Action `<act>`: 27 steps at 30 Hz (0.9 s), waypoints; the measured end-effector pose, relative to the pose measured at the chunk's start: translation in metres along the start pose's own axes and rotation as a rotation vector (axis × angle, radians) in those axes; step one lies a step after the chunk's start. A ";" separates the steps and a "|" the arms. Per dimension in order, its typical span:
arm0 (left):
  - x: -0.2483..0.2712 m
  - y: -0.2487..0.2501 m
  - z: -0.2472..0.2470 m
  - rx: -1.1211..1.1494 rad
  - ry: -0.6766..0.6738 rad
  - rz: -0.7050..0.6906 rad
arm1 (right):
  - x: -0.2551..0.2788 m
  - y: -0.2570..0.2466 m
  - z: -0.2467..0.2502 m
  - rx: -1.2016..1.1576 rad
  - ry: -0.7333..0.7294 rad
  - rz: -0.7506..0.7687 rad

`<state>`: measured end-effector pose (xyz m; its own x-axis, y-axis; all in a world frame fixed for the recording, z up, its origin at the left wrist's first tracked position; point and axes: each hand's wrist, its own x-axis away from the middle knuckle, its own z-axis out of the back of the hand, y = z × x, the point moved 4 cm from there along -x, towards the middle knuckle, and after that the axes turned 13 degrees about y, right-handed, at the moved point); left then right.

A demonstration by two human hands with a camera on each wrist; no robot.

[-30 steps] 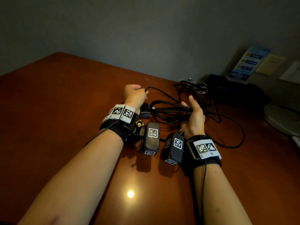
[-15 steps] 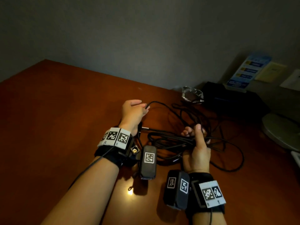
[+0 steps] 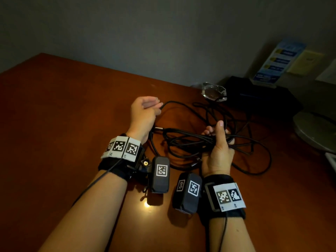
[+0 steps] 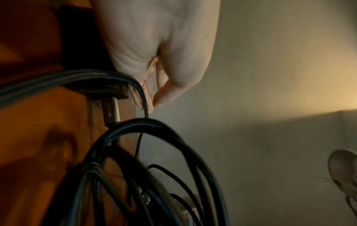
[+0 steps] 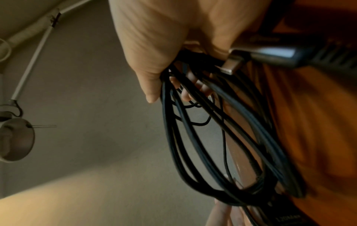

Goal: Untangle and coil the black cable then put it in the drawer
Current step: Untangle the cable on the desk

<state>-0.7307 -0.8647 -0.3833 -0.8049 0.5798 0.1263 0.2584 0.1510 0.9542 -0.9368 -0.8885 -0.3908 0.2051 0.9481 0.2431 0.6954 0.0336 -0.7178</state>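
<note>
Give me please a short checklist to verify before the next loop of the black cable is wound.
1. Right hand grips the gathered loops of the black cable: ok.
2. Left hand pinches one free strand in its fingers: ok.
3. Cable fully untangled: not ok, loose strands cross on the table behind the bundle.
4. Metal plug lies clear of the grip: ok, it sticks out beside the palm.
5. Strands clear of the glass object: cannot tell.
6. Drawer ready: cannot tell, it is not in view.

both forearms reach forward; left hand [image 3: 143,113] pinches with curled fingers, right hand [image 3: 218,151] grips, thumb up.
</note>
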 end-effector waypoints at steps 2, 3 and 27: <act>0.001 -0.001 0.000 0.001 0.008 -0.016 | -0.001 0.000 0.000 -0.004 0.001 0.002; 0.001 -0.001 0.000 0.013 0.012 -0.024 | -0.001 0.001 0.000 -0.009 -0.003 0.001; 0.008 0.003 0.004 0.193 -0.042 -0.027 | -0.007 0.001 -0.004 0.044 -0.044 -0.004</act>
<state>-0.7341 -0.8569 -0.3807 -0.7913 0.6054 0.0858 0.3374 0.3153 0.8870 -0.9349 -0.8967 -0.3910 0.1710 0.9608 0.2181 0.6651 0.0507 -0.7451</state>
